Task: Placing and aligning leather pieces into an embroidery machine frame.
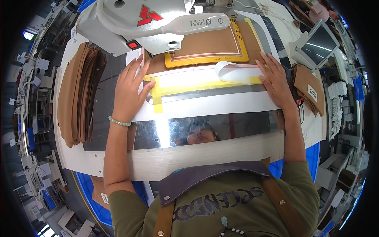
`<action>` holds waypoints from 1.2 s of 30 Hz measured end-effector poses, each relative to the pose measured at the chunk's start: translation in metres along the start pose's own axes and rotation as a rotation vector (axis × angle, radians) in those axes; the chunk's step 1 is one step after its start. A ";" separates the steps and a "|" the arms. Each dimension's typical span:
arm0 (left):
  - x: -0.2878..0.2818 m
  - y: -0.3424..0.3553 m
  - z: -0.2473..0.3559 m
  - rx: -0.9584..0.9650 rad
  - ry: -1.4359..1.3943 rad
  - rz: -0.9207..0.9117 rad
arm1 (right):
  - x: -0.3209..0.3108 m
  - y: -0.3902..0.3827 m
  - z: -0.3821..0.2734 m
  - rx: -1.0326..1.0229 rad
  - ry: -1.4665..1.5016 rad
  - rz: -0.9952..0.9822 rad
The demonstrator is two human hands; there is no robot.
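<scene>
Nearest the person, just below both wrists, a shiny metal strip (205, 132) runs across the white work table (98, 162), w/ a pale board edge in front of it.

Left hand (128, 93): flat, fingers spread apart, palm down on the left end of the clear template frame (209, 104), gripping nothing. It looks like plain downward pressure to stop the frame sliding. Beaded bracelet (119, 122) on that wrist. Thumb sits right by the yellow tape (158, 96) that edges the frame.

Right hand (276, 81): same pose, open and pressed flat on the frame's right end, fingers apart, nothing clamped. Both hands are on opp. ends, prob. to keep the frame square.

Between the hands: a loose curl of white strip (233, 73) lies on the tape line, nearer the right hand, not touching it as far as I can tell.

Just beyond the fingertips: brown leather panel (209, 43) in a yellow-bordered holder, under the white sewing machine head (158, 23).

Outboard of left hand, well apart: stack of brown leather pieces (81, 94). Outboard of right hand: more brown pieces (310, 89) & a small monitor (318, 43).
</scene>
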State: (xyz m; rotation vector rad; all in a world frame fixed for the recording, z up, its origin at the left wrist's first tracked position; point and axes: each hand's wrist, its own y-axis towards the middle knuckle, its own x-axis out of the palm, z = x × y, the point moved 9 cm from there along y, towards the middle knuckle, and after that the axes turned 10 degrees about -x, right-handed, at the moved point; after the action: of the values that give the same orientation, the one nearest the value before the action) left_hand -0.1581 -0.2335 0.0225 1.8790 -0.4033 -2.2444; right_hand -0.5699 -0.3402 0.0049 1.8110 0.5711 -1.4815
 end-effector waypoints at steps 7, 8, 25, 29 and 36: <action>0.006 -0.003 0.005 0.032 0.096 -0.085 | 0.000 -0.001 0.000 0.000 -0.006 -0.018; 0.007 -0.003 0.003 0.015 0.081 -0.092 | 0.001 -0.001 -0.001 -0.007 -0.008 -0.015; 0.009 0.000 0.006 0.023 0.036 -0.084 | 0.003 -0.003 0.003 -0.023 0.001 0.053; 0.006 0.003 0.013 0.057 -0.003 -0.081 | 0.001 -0.010 0.007 -0.041 -0.051 0.066; 0.012 -0.004 0.008 0.099 -0.062 -0.086 | -0.004 -0.012 0.007 -0.104 -0.002 0.230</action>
State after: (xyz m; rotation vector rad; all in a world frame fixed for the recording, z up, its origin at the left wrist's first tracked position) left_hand -0.1679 -0.2324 0.0116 1.9125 -0.4605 -2.3851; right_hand -0.5840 -0.3369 0.0055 1.7312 0.4155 -1.2758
